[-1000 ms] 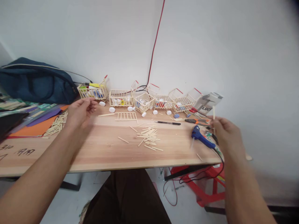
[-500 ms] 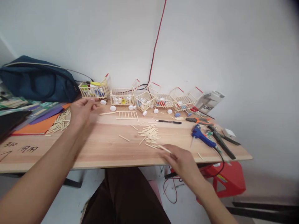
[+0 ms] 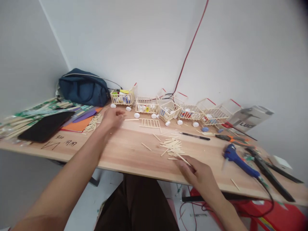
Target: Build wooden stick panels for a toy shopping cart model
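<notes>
My right hand (image 3: pixel 198 171) is closed in a pinch on a thin wooden stick (image 3: pixel 184 159) at the near edge of a loose pile of short sticks (image 3: pixel 172 146). My left hand (image 3: pixel 112 118) hovers at the left, its fingers curled together and slightly blurred; whatever they may hold is hidden. Beside it lies a heap of longer sticks (image 3: pixel 93 123), with a flat stick (image 3: pixel 132 119) to its right. A ladder-shaped stick frame (image 3: pixel 150 123) lies behind the pile. Several small stick shopping carts (image 3: pixel 146 105) with bottle-cap-like wheels stand along the wall.
A blue glue gun (image 3: pixel 240 162), pliers (image 3: pixel 231 139), a black pen (image 3: pixel 194 136) and dark cutters (image 3: pixel 271 175) lie at the right. At the left are a blue bag (image 3: pixel 84 88), a black phone-like slab (image 3: pixel 45 126) and orange paper (image 3: pixel 75 125).
The view has swung left, so the table's things sit farther right. My right hand still pinches the stick by the pile; my left stays near the stick heap, fingers curled.
</notes>
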The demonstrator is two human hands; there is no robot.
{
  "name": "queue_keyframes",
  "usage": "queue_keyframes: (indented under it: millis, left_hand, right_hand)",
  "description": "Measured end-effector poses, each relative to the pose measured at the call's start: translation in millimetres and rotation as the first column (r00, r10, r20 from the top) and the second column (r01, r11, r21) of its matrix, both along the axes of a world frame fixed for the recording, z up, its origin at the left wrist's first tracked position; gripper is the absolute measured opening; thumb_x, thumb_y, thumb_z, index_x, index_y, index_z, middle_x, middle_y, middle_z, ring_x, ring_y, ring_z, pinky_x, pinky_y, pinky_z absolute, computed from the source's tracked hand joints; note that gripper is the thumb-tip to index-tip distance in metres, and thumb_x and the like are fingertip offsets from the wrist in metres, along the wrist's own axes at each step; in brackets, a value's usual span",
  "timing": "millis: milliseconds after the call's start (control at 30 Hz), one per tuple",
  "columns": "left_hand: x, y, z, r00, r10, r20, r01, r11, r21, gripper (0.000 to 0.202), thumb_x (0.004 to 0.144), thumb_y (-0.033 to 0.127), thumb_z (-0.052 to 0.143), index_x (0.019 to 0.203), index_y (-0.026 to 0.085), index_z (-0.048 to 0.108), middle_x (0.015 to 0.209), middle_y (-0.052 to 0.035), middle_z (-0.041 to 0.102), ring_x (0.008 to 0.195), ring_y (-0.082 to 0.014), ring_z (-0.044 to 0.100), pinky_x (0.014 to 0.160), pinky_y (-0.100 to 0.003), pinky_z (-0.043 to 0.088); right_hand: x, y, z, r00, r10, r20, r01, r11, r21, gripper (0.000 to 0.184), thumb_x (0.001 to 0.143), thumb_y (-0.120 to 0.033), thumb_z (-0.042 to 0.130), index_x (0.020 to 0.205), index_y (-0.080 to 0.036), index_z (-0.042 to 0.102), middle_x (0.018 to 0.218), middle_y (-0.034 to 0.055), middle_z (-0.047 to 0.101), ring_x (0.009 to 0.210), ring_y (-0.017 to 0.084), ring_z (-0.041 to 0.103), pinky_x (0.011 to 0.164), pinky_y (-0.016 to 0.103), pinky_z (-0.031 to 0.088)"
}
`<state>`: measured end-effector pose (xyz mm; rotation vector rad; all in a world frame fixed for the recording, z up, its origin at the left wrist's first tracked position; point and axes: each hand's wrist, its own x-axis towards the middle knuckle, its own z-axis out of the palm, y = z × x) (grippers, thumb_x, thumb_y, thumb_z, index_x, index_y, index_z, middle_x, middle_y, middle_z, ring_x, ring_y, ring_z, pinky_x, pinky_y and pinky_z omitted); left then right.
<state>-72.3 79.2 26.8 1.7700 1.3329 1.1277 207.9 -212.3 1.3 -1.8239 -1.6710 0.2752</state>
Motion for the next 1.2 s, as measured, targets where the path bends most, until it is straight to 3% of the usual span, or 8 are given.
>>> queue_keyframes:
  millis: [167,267,467,600,700,833,1000,1200]
  left_hand:
    - [12.8,-17.4,-4.3,0.941,0.038,-0.335,0.019,0.986,0.164,0.025,0.068,0.008,0.057,0.085,0.013,0.075,0.093,-0.0115,0.074,0.090,-0.0243,0.064,0.084,-0.032,0.045]
    - [29.2,-53.5,-1.1,0.933,-0.138,-0.332,0.223,0.946,0.234,0.031,0.075,0.008,0.052,0.097,0.014,0.073,0.105,-0.0113,0.072,0.101,-0.0234,0.062,0.093,-0.035,0.044]
    - [74.5,-129.8,6.5,0.811,-0.577,0.092,0.584,0.808,-0.078,0.027,0.080,0.021,0.059,0.104,0.014,0.070,0.096,-0.0090,0.073,0.087,-0.0175,0.066,0.081,-0.029,0.049]
    - [93.9,-142.8,3.4,0.638,-0.644,0.422,0.769,0.557,-0.314,0.035,0.074,0.026,0.068,0.106,0.012,0.066,0.083,-0.0071,0.070,0.074,-0.0150,0.064,0.066,-0.025,0.048]
    - [102.9,-138.4,1.0,0.616,-0.647,0.449,0.787,0.529,-0.318,0.029,0.071,0.029,0.071,0.093,0.010,0.067,0.074,-0.0044,0.066,0.062,-0.0102,0.056,0.057,-0.021,0.042]
    - [109.8,-128.4,5.1,0.580,-0.716,0.389,0.815,0.512,-0.272,0.028,0.073,0.039,0.070,0.078,0.011,0.066,0.060,-0.0002,0.059,0.051,-0.0063,0.045,0.051,-0.020,0.034]
    - [112.9,-113.5,12.1,0.635,-0.698,0.333,0.772,0.549,-0.322,0.028,0.069,0.039,0.070,0.070,0.014,0.060,0.056,0.0011,0.057,0.048,-0.0074,0.046,0.049,-0.020,0.035]
    - [116.6,-98.9,0.6,0.736,-0.571,0.364,0.670,0.690,-0.274,0.029,0.067,0.041,0.070,0.074,0.015,0.059,0.058,0.0019,0.058,0.048,-0.0069,0.045,0.049,-0.021,0.036]
  right_hand:
    - [1.3,10.2,17.6,0.982,-0.112,-0.150,0.123,0.990,0.068,0.035,0.093,-0.052,0.042,0.096,-0.025,0.065,0.070,0.0020,0.064,0.068,0.020,0.062,0.060,0.028,0.047]
    - [0.7,20.4,15.1,0.906,-0.110,-0.409,0.170,0.979,0.114,0.033,0.090,-0.056,0.046,0.085,-0.026,0.058,0.055,-0.0024,0.048,0.050,0.016,0.045,0.047,0.026,0.035]
    - [-18.6,41.5,3.7,0.704,-0.040,-0.709,0.098,0.994,0.040,0.032,0.084,-0.055,0.059,0.088,-0.024,0.061,0.085,0.0058,0.069,0.084,0.022,0.064,0.074,0.032,0.049]
    - [-33.4,54.0,7.0,0.631,0.044,-0.775,0.002,0.998,0.058,0.027,0.084,-0.050,0.062,0.084,-0.022,0.062,0.099,0.0066,0.070,0.089,0.022,0.064,0.078,0.034,0.050]
    - [-38.8,61.6,12.6,0.627,0.032,-0.778,0.024,0.998,0.059,0.028,0.084,-0.049,0.062,0.084,-0.021,0.063,0.089,0.0050,0.070,0.079,0.020,0.065,0.072,0.032,0.051]
    - [-32.6,63.2,15.1,0.771,0.023,-0.636,0.060,0.992,0.109,0.029,0.087,-0.046,0.057,0.097,-0.021,0.068,0.093,0.0051,0.071,0.088,0.021,0.065,0.076,0.032,0.052]
    - [21.6,42.0,12.2,0.982,-0.092,-0.162,0.120,0.979,0.167,0.029,0.089,-0.035,0.049,0.105,-0.021,0.069,0.104,0.0085,0.069,0.087,0.020,0.063,0.071,0.030,0.050]
    - [142.5,14.5,27.4,0.828,-0.409,0.383,0.399,0.910,0.108,0.036,0.088,-0.021,0.041,0.110,-0.017,0.070,0.104,0.0132,0.069,0.095,0.026,0.063,0.082,0.038,0.049]
